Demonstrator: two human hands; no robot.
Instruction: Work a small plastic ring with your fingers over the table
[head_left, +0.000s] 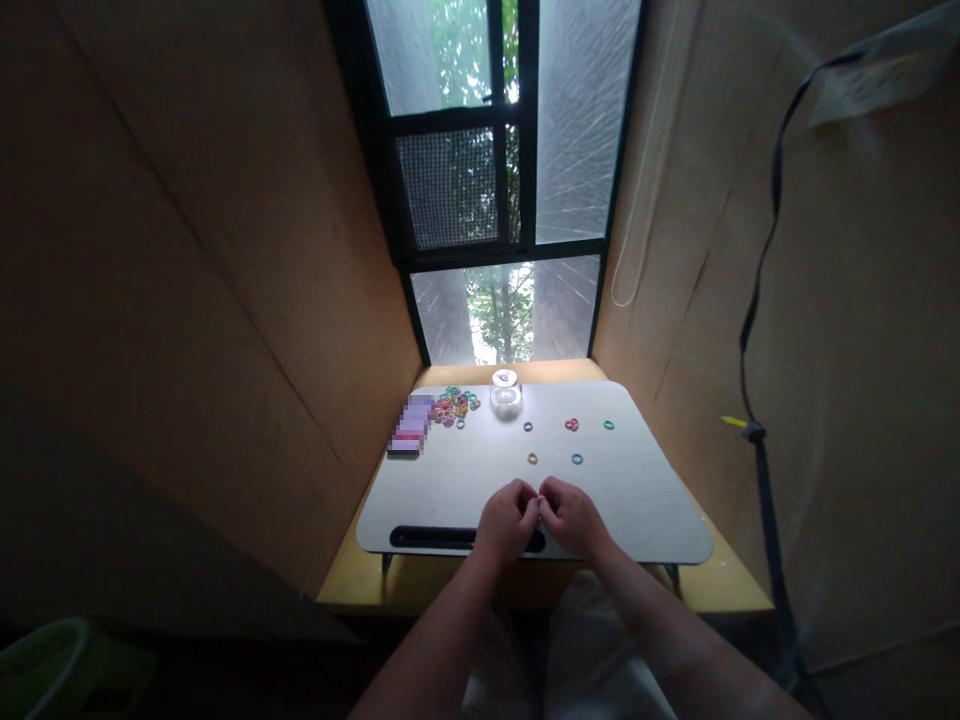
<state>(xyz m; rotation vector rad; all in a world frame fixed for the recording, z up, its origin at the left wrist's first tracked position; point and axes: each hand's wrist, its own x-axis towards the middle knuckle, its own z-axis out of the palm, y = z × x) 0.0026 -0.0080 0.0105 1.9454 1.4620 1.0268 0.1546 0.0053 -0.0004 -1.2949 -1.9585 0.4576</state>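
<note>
And here are the two hands, left hand (508, 520) and right hand (571, 515), meeting fingertip to fingertip over the near side of the white table (637, 500). Both grips are pinched in, but whether anything small sits between those fingers, I can't tell. Just beyond them lie a yellow ring (532, 462) and a blue ring (577, 463); farther back, a grey ring (528, 430), red rings (571, 425) close together and a green ring (608, 429). Over to the left, the mixed pile (456, 405) crowds right up near the phone (411, 428), with a clear container (505, 400) to its right. Now, the danger: anything tiny in that pinch could slip if the fingertips lose it, perhaps dropping into the dark slot (435, 537) or over the near edge. And a careless forward push of the knuckles could scatter those nearest rings!
</note>
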